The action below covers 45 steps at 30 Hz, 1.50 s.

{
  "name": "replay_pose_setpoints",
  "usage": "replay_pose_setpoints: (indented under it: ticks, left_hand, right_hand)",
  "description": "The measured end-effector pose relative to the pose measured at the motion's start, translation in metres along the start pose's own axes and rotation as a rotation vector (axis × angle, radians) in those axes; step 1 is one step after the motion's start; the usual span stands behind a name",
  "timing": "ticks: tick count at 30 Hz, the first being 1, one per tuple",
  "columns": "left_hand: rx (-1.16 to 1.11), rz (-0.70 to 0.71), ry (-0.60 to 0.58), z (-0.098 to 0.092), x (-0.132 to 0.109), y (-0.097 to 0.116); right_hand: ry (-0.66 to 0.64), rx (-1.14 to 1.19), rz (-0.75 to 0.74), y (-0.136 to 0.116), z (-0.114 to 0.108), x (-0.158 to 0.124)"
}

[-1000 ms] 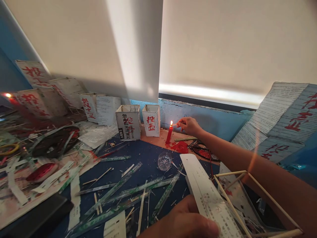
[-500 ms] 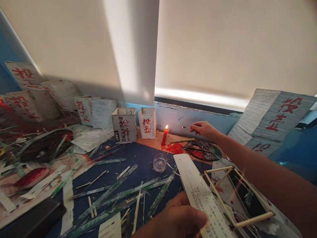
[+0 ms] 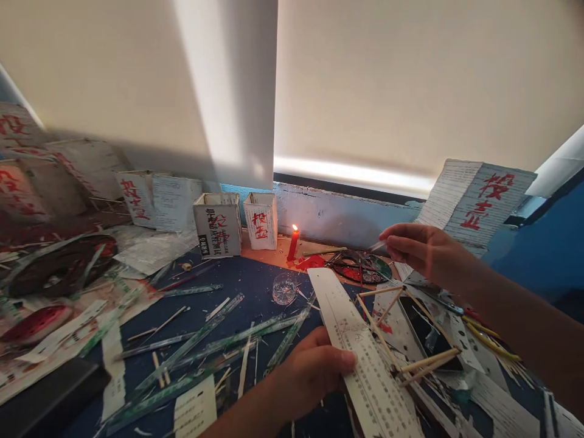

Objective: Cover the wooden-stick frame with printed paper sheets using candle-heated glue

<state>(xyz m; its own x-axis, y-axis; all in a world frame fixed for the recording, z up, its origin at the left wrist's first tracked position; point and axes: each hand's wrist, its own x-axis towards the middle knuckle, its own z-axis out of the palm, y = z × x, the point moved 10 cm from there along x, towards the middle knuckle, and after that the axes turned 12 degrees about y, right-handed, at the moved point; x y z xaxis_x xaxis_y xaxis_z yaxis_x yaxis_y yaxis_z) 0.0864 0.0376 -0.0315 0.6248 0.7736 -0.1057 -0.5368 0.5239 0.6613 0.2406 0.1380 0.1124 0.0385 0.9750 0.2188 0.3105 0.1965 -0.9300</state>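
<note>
My left hand [image 3: 314, 365] is closed on a stick frame [image 3: 429, 360] with a long printed paper panel [image 3: 340, 316] along one side, thumb pressed flat on the paper. The frame's thin wooden sticks stick out to the right. Above it, my right hand [image 3: 422, 246] pinches a thin, pale, see-through strip [image 3: 376, 246] that points left and is slightly blurred. To the left of that strip, a lit red candle [image 3: 293, 244] stands upright, with red wax [image 3: 311, 261] at its foot. The frame's lower part is partly hidden behind the paper panel.
Paper boxes with red characters [image 3: 260, 226] line the back; a taller one [image 3: 483, 198] stands at right. A round clear dish [image 3: 285, 289], a dark palette [image 3: 365, 267], yellow-handled pliers [image 3: 490, 337], a phone [image 3: 424, 328] and scattered plastic strips [image 3: 196, 347] lie about.
My right hand has drawn back from beside the candle, rightward and nearer, with the strip in it. My left hand still holds the frame. The view has turned slightly right.
</note>
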Motion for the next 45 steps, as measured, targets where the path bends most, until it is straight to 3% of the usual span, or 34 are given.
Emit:
replay_pose_setpoints:
  ticks: [5, 9, 14, 20, 38, 45]
  left_hand:
    - [0.039, -0.006, -0.023, 0.003, -0.001, 0.001]
    - [0.048, -0.012, -0.074, 0.011, -0.002, 0.004]
    - [0.02, -0.019, -0.13, 0.016, -0.001, 0.003]
    - [0.027, -0.028, -0.138, 0.016, -0.001, 0.001]
    - [0.038, -0.019, -0.034, 0.007, -0.002, 0.002]
    - [0.034, -0.025, -0.153, 0.018, -0.002, 0.002]
  right_hand:
    - [-0.163, -0.192, -0.185, -0.035, 0.041, -0.044]
    - [-0.187, -0.382, -0.243, -0.045, 0.055, -0.059]
    - [-0.186, -0.512, -0.32, -0.049, 0.059, -0.061]
    - [-0.19, -0.506, -0.313, -0.043, 0.061, -0.059]
    - [-0.336, -0.522, -0.321, -0.048, 0.066, -0.067]
    - [-0.239, -0.517, -0.373, -0.046, 0.063, -0.061]
